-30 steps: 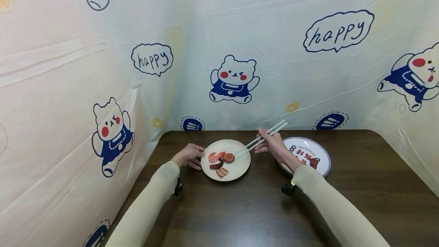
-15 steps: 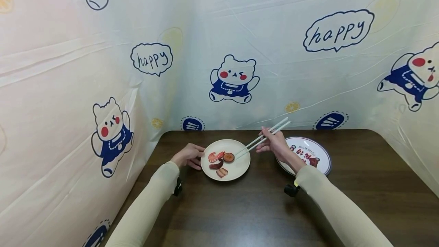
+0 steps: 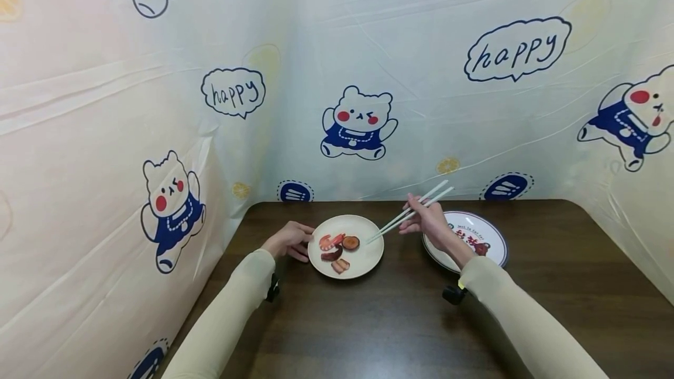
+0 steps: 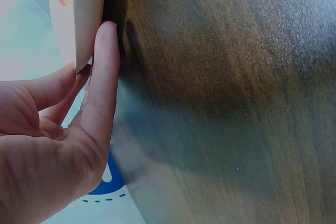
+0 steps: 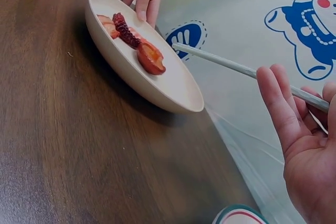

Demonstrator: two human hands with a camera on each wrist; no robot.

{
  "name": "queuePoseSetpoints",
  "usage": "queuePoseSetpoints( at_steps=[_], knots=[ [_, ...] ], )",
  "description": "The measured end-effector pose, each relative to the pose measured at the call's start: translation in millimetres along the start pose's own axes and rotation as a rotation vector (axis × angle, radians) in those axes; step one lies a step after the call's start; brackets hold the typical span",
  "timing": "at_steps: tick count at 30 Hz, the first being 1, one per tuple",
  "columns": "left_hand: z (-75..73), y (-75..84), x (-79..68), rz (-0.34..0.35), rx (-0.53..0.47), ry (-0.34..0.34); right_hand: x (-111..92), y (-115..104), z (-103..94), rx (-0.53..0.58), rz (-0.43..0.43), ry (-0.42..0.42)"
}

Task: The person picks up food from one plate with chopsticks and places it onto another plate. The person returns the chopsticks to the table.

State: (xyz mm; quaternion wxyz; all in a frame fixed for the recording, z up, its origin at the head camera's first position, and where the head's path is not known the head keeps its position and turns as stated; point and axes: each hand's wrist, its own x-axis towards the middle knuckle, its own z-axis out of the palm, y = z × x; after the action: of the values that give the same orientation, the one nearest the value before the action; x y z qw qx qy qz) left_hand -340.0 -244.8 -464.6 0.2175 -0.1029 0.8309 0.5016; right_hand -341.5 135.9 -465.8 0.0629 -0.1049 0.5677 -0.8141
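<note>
A cream plate [image 3: 363, 265] stands on the table in the head view. My left hand [image 3: 289, 240] pinches its left rim, the thumb [image 4: 55, 85] at the edge and the fingers against the outer side. On the plate lie a pink shrimp [image 3: 329, 241], a round brown food piece [image 3: 351, 243], a dark red tentacle-like piece [image 3: 333, 254] and a striped meat slice [image 3: 340, 265]. My right hand [image 3: 430, 222] holds a pair of pale chopsticks [image 3: 389, 228]. Nothing is between their tips, which overlap the plate's right side in the head view; the right wrist view shows them raised above its rim.
Behind my right wrist sits a white plate [image 3: 494, 235] with a blue rim and red lettering, partly hidden. The dark wooden table [image 3: 379, 326] meets a printed curtain [image 3: 421, 133] at its back and sides.
My right hand with the chopsticks has shifted right, drawing the tips away from the round brown piece. My left hand, the plate and the food pieces have kept their places.
</note>
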Motion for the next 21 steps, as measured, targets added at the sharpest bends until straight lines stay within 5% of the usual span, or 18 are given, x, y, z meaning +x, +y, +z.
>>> queuePoseSetpoints(
  at_steps=[21],
  knots=[
    [-0.2, 0.2, 3.9, -0.010, 0.001, -0.007, -10, -14, -16.1, -0.004, -0.006, 0.025]
  ],
)
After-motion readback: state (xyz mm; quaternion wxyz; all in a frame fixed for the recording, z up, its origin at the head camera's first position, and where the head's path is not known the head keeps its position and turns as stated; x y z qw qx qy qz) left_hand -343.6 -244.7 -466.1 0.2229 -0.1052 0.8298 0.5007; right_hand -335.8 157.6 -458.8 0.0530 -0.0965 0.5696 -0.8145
